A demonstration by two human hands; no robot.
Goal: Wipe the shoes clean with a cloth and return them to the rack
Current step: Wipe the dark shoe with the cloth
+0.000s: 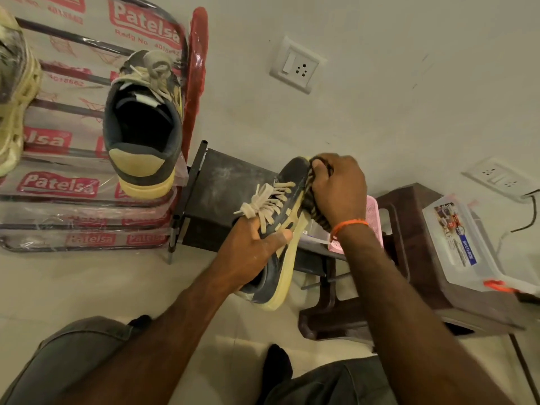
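Observation:
My left hand (253, 252) grips a dark grey shoe (287, 229) with a cream sole and pale laces by its middle, toe pointing away from me. My right hand (339, 185) presses a dark striped cloth (314, 204) against the toe and the side of the sole. The matching shoe (143, 124) stands on the top shelf of the metal shoe rack (87, 182), heel toward me. The rack is wrapped in plastic printed with red labels. A pale yellow shoe (14, 92) sits at the rack's left edge, partly cut off.
A small dark metal stand (216, 197) is behind the held shoe. A brown plastic stool (409, 258) at the right carries a clear plastic box (461, 241) and a pink basket (372, 214). Wall sockets (296, 65) are above. My knees are at the bottom.

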